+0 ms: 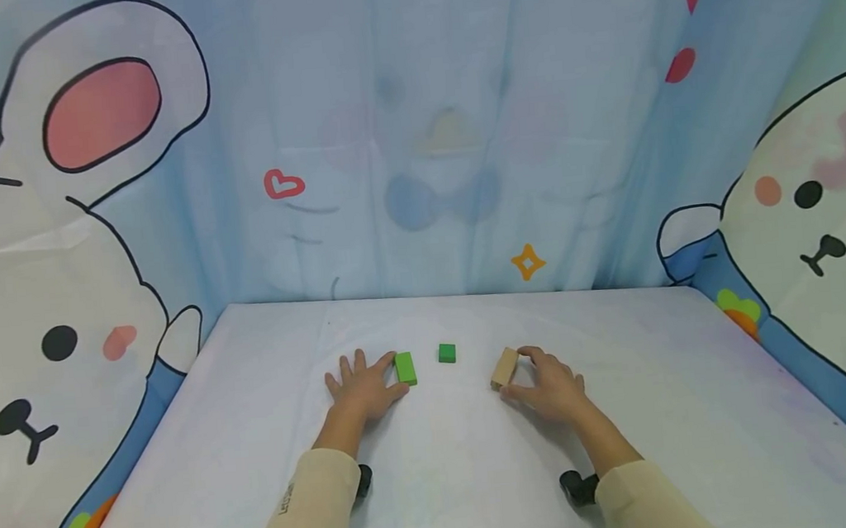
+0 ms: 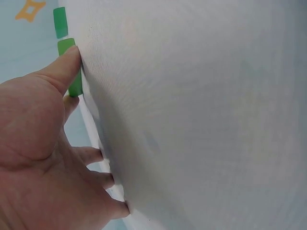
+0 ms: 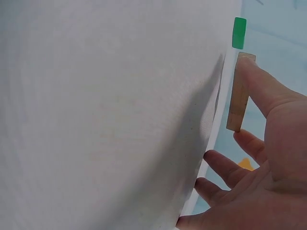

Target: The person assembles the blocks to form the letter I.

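Toward the middle of the white table, my left hand (image 1: 362,393) pinches a light green block (image 1: 405,368) between thumb and index finger, its other fingers spread on the cloth. On the other side, my right hand (image 1: 552,386) grips a plain wooden block (image 1: 504,369) by its two ends with thumb and index finger; the block lies at a slant. Between the two hands, a smaller green block (image 1: 447,353) stands apart from both. In the left wrist view the thumb covers part of the light green block (image 2: 65,46). The right wrist view shows the wooden block (image 3: 238,103) along its length.
A white cloth covers the table (image 1: 455,477), whose far edge meets a blue curtain (image 1: 442,130) printed with cartoon animals. Dark wrist-worn devices, such as the one on the right wrist (image 1: 578,488), hang below the forearms close over the cloth.
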A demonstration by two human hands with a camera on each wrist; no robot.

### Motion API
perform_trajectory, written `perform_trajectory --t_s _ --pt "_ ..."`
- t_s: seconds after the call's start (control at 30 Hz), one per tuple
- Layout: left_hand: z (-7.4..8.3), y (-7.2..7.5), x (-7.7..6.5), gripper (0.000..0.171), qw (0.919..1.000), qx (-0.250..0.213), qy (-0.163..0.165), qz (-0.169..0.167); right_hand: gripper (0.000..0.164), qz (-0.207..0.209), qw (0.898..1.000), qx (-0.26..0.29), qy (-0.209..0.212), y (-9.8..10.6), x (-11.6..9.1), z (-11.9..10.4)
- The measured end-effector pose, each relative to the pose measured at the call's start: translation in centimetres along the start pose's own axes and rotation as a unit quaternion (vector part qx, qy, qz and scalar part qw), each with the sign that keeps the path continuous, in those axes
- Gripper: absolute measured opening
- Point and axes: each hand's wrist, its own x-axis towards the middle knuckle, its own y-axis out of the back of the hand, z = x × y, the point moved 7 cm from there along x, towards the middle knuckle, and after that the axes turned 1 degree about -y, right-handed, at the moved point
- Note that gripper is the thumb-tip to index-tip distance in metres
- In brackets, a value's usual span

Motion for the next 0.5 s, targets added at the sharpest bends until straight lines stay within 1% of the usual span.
perform_trajectory --t_s 0.3,0.5 --pt "-0.06 -0.02 0.13 0.069 1.0 0.009 0.003 -0.003 0.084 -0.005 1.0 0.007 0.014 -0.23 0.03 0.3" --pt "-0.02 -0.03 0.14 0.068 0.9999 0.01 0.004 -0.001 0.085 -0.007 1.0 0.007 0.022 -0.49 -0.05 0.07"
